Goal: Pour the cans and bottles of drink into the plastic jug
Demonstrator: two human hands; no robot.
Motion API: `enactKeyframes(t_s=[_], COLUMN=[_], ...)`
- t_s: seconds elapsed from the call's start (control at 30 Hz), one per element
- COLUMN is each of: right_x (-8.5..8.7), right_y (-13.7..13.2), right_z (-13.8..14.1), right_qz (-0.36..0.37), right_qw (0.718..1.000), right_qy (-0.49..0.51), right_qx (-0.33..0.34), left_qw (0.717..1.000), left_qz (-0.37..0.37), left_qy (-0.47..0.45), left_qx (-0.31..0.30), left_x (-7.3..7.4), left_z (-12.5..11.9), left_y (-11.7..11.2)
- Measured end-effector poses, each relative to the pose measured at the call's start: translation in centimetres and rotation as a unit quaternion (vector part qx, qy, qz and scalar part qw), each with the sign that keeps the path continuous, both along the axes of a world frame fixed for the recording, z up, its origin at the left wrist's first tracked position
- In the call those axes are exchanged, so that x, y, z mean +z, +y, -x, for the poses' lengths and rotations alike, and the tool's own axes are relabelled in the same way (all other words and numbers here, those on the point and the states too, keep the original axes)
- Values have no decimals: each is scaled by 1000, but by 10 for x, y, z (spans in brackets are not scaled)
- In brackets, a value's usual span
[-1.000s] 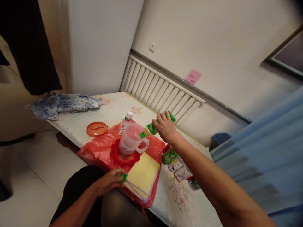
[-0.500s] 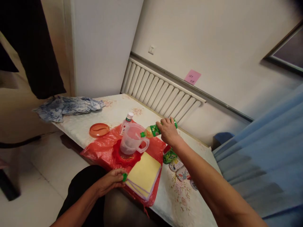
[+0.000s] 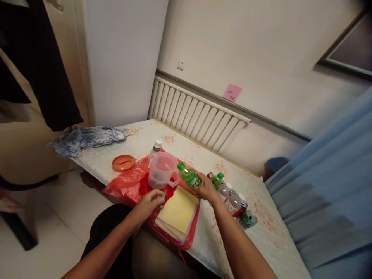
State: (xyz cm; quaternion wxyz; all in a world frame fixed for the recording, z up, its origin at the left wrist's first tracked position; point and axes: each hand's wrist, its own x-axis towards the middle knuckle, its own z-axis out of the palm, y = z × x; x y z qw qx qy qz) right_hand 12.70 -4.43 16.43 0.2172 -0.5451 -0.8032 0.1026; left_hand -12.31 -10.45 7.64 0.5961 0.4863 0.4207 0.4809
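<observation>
My right hand [image 3: 207,188] is closed around a green-labelled plastic bottle [image 3: 189,176], tilted with its neck up and to the left. Beside its neck stands a clear measuring jug [image 3: 162,170] on a red scalloped dish [image 3: 144,185]. My left hand [image 3: 151,202] pinches a small green bottle cap [image 3: 163,196] in front of the jug. Below the cap lies a stack of folded yellow cloths [image 3: 178,213] on a red plastic bag [image 3: 124,186]. Behind the jug a clear bottle with a white cap [image 3: 156,148] stands upright.
An orange lid [image 3: 123,163] lies left of the jug. Several bottles and cans, among them a green can [image 3: 247,220], stand right of my right hand. A blue patterned cloth [image 3: 90,139] lies at the far left of the table [image 3: 145,131]. A radiator [image 3: 194,112] runs behind.
My right hand has lowered and turned the bottle from tipped over the jug's rim to neck-up beside it. My left hand, with the cap, has moved up and right towards the bottle.
</observation>
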Motion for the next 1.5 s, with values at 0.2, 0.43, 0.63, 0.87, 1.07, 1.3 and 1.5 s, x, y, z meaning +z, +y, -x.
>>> enactKeyframes(t_s=[0.2,0.43,0.63,0.87,1.07,1.3,1.5], right_x=[-49,-78,-90,-94,-92,-94,-90], right_y=[-53,-87,-92,-97,-101,-102,-107], right_z=[-10,-17,-24,-27,-28,-29,-26], right_qz=[25,26,14,15,2,3,39], right_qw=[987,985,989,990,991,991,982], right_qy=[161,170,146,142,129,130,181], right_qx=[10,-5,-9,-14,-21,-23,-23], left_qw=[984,959,940,925,913,913,919], left_qz=[-109,-208,-253,-280,-310,-301,-293], left_qy=[110,178,228,256,266,275,264], left_qx=[86,79,37,18,3,-27,-32], left_x=[25,32,40,40,39,43,46], left_z=[-13,-31,-37,-39,-43,-45,-49], left_y=[2,-2,-9,-11,-12,-14,-11])
